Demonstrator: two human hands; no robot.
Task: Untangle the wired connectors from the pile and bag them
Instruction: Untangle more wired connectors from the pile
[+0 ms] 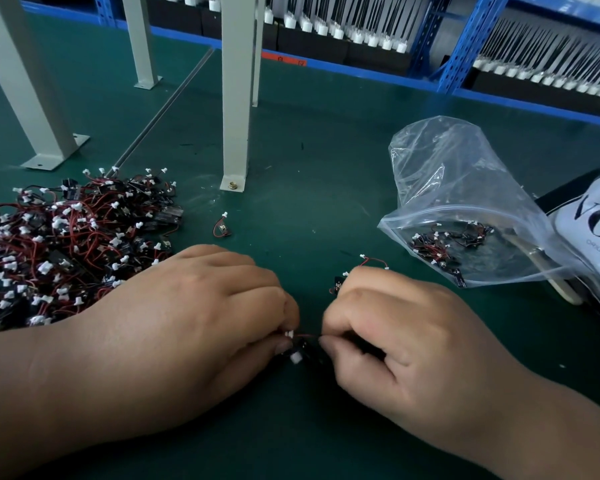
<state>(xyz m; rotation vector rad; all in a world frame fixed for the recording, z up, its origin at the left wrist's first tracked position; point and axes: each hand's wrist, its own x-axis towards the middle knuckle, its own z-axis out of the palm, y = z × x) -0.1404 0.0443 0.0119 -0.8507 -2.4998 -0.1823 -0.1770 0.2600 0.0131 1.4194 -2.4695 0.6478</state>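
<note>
While both hands work close together at the near middle of the dark green bench mat (309,161), a short wired connector with red and black leads and a white plug (296,346) is stretched between them. Its wire runs left to right across the small gap. The left hand (194,306) has its fingers curled and pinches the white-plug end between thumb and fingertip. The right hand (395,327) pinches the other end of the lead. A few more red-wired connectors (369,262) poke out beyond its knuckles, so it probably already holds a small bunch.

The coming move turns on the clear plastic zip bag (465,188). It lies beyond and to the right of the right hand, near it and well apart from the left hand. The zip edge seems to face the hands, and some connectors already lie inside. The right hand is plainly the nearer one for bagging, and nothing lies on the mat between it and the bag's mouth.

The big tangled pile of red-and-black wired connectors (66,244) sits to the left, just beside the left hand and forearm, handy for the next pick. 1 loose connector (221,227) lies alone on the mat between pile and bag. A grey metal post (236,98) stands farther back, out of the way. A white printed bag (596,216) crowds the zip bag's right side, which could hamper tilting it. The thin leads will likely snag, so the 2 ends want a gentle pull apart.
</note>
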